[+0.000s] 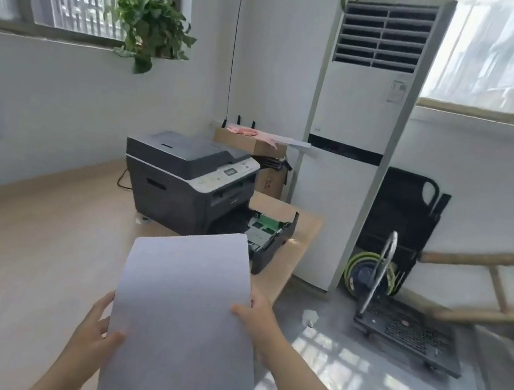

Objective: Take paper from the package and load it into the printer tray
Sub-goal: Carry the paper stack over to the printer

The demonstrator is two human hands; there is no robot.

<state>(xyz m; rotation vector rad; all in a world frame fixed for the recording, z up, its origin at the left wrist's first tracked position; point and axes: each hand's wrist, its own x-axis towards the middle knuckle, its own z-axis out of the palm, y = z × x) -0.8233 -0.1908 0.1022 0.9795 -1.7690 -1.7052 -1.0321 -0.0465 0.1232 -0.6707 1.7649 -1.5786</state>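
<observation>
A: What are your hands doing?

B: You are holding a stack of white paper out in front of you, over the wooden worktop. Your left hand is gripping its left edge, thumb lying on top. Your right hand is clasping the right edge, thumb on top and fingers underneath.

A: And where is the paper heading?

B: Its far end is curving upward and covering part of the printer tray. That tray is sticking out, open, from the front of the grey printer, near the worktop's far right corner.

A: What else is sitting around?

B: Cardboard boxes are stacked behind the printer, a tall white air conditioner is standing to their right, and a black hand cart is resting on the floor beside it. A potted plant is sitting on the windowsill.
</observation>
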